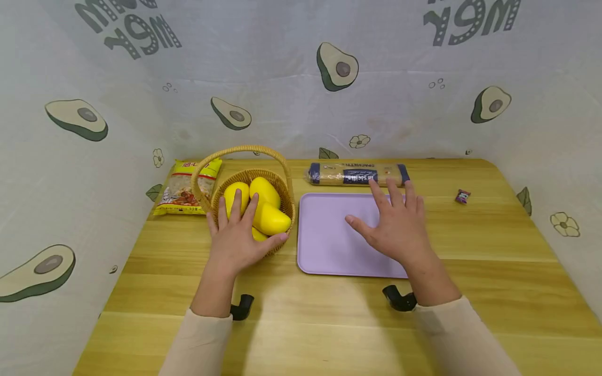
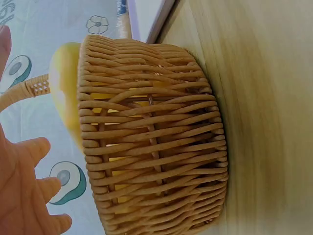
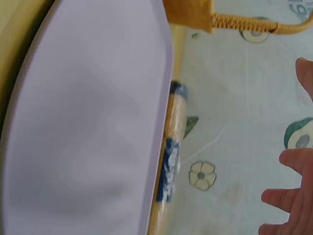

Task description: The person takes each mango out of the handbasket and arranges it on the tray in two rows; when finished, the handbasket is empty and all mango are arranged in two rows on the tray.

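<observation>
Three yellow fruits (image 1: 274, 220), w/ a bit more yellow peeking out below them, are sitting in the round woven basket (image 2: 146, 93) on the wood table (image 1: 310, 324). In the L wrist view, yellow fruit is poking up past the rim, & more yellow is showing thru the gaps in the weave. A tall handle (image 1: 244, 150) is arching over the top. The L hand (image 1: 235, 243) is hovering over the fruits, palm down, fingers spread wide, & it's holding nothing. The R hand (image 1: 401, 230) is hanging over the R part of the purple tray (image 1: 324, 235), fingers also spread wide, thumb pointing L, gripping nothing. The tray is lying flat just beside the basket, w/ a low rim running round it. Behind the tray, a long spaghetti pack (image 1: 359, 175) is lying sideways, tan pasta showing thru the wrap b/w its blue bits. Just L of the basket, a yellow bag (image 1: 181, 187) is sitting w/ pale stuff showing in its middle & a food pic on front. A tiny purple packet (image 1: 463, 196) is lying off to the R, well apart from the tray. A pale avocado cloth (image 1: 282, 78) is hanging behind everything.
</observation>
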`<state>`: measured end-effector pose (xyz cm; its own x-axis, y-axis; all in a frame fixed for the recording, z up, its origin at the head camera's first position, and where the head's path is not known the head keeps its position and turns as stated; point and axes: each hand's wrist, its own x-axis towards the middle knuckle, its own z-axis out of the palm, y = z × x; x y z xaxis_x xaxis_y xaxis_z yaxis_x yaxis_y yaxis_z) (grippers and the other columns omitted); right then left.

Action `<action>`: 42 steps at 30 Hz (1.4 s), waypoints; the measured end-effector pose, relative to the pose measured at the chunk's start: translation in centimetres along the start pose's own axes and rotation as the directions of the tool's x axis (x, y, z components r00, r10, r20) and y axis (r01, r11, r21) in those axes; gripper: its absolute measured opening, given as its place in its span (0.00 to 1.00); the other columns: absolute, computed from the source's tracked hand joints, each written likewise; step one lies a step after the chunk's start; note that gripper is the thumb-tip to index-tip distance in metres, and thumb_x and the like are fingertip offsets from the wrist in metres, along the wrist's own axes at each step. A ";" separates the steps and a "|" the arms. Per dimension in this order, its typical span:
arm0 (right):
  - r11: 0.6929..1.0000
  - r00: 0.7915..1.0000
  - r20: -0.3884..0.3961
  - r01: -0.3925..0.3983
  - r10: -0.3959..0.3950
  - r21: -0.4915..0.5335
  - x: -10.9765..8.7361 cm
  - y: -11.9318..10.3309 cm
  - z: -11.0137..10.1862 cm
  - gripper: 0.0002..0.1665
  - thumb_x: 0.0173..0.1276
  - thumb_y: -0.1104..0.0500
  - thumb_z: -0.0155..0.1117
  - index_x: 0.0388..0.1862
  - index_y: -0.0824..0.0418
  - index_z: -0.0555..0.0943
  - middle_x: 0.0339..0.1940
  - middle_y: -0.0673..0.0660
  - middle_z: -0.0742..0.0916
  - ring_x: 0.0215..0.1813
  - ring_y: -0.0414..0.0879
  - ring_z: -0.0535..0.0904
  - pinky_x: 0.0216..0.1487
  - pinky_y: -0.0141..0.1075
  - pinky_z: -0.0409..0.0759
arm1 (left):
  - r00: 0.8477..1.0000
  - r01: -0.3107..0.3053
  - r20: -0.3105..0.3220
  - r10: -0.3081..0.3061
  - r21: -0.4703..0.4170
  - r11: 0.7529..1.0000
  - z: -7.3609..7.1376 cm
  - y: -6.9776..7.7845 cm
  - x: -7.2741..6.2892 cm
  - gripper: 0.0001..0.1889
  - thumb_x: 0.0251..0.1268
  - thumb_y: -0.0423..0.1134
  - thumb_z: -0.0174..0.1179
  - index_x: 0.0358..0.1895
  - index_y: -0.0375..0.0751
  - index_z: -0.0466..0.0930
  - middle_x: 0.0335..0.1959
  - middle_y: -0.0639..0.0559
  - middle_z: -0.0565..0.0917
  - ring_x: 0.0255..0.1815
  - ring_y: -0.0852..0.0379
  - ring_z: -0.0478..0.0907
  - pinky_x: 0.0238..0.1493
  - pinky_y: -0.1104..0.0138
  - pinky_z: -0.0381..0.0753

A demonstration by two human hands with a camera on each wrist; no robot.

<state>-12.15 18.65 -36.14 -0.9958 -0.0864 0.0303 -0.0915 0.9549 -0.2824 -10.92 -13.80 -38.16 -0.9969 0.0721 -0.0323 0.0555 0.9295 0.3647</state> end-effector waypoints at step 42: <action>0.879 0.886 0.141 0.398 -0.442 0.262 5.4 -15.0 7.0 0.49 0.67 0.31 0.64 0.82 0.46 0.62 0.81 0.60 0.67 0.77 0.63 0.68 0.70 0.60 0.74 | 0.759 -0.013 -0.199 -0.619 -0.956 0.292 7.2 -2.9 0.2 0.22 0.80 0.42 0.50 0.72 0.45 0.71 0.81 0.46 0.61 0.84 0.49 0.50 0.83 0.54 0.53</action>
<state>-16.20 1.92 -38.45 -0.8420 -0.5392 0.0163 -0.4775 0.7309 -0.4876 -10.82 -13.87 -45.97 -0.8026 -0.5930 -0.0647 -0.0244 -0.0758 0.9968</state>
